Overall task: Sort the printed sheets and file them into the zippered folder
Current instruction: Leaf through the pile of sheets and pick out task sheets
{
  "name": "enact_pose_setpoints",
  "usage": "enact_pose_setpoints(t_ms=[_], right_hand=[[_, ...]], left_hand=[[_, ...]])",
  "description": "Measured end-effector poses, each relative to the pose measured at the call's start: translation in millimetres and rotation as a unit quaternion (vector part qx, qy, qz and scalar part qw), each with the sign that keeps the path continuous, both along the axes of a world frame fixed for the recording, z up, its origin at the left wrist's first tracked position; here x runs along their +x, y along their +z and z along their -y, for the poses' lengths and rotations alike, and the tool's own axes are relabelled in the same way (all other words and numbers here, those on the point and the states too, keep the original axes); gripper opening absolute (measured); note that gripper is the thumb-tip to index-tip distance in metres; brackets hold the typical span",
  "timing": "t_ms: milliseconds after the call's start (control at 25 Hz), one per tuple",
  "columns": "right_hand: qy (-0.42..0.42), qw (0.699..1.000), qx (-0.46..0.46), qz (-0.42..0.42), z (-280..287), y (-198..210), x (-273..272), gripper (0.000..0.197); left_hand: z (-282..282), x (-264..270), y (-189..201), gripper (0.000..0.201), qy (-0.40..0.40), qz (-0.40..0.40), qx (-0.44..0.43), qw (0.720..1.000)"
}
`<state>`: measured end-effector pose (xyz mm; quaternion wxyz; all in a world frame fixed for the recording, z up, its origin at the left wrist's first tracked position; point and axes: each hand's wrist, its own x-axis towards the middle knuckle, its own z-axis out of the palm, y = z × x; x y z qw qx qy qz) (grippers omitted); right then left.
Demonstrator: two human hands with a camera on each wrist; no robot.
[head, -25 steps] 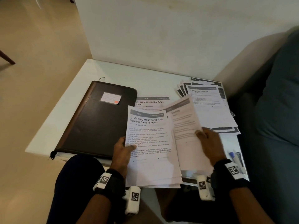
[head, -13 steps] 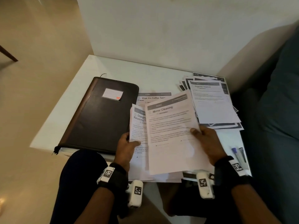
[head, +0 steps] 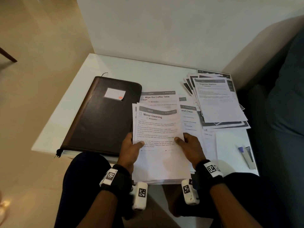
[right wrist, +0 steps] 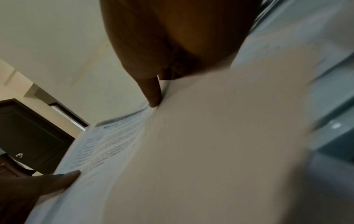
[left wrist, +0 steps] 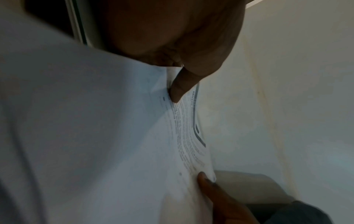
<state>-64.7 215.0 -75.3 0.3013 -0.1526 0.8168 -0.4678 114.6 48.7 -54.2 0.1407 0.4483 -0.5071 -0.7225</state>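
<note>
Both hands hold one stack of printed sheets [head: 158, 129] over the table's front edge; its top page reads "Mirror Cleaning". My left hand [head: 131, 145] grips the stack's left edge, thumb on top. My right hand [head: 189, 143] grips the right edge, thumb on the page. The wrist views show each thumb [left wrist: 178, 89] [right wrist: 151, 94] pressed on the paper [left wrist: 95, 136] [right wrist: 191, 151]. The dark zippered folder [head: 102, 116] lies closed to the left, with a white label on its cover. More sheets [head: 158, 97] lie flat under and beyond the held stack.
A fanned pile of printed sheets [head: 217, 101] lies at the table's back right. A pen [head: 245, 157] and a clip lie near the front right corner of the white table [head: 115, 66]. A wall stands behind, a dark sofa to the right.
My right hand carried the "Mirror Cleaning" sheet leftward onto the stack in my left hand, covering the "Charging Small Items" page. Both hands now hold the squared stack together.
</note>
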Motion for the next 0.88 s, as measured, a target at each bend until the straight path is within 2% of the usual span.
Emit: enact_pose_setpoints(t_ms=[80, 160, 280, 400, 480, 600, 760, 880], right_hand=[[-0.018, 1.0, -0.016, -0.013, -6, 13, -7, 0.034], [-0.01, 0.995, -0.089, 0.033, -14, 37, -16, 0.056], [0.022, 0.969, -0.202, 0.14, -20, 88, -24, 0.05], [-0.004, 0.956, -0.28, 0.09, -14, 130, -32, 0.041], [-0.029, 0.951, -0.306, 0.03, -9, 143, -38, 0.043], [-0.032, 0.961, -0.272, -0.037, -5, 137, -46, 0.047], [-0.058, 0.972, -0.225, -0.016, -6, 103, -42, 0.049], [-0.083, 0.972, -0.217, -0.018, -10, 89, -38, 0.05]], left_hand=[[1, 2, 15, 0.034, -0.012, -0.035, -0.011, 0.999], [4, 0, 39, 0.037, -0.039, -0.083, -0.04, 0.995], [7, -13, 76, 0.039, -0.073, -0.157, -0.099, 0.98], [13, -35, 97, 0.04, -0.102, -0.203, -0.187, 0.956], [14, -52, 97, 0.043, -0.115, -0.211, -0.224, 0.944], [16, -74, 81, 0.051, -0.096, -0.169, -0.228, 0.954], [14, -89, 55, 0.06, -0.087, -0.114, -0.207, 0.968], [11, -93, 48, 0.06, -0.081, -0.102, -0.207, 0.97]])
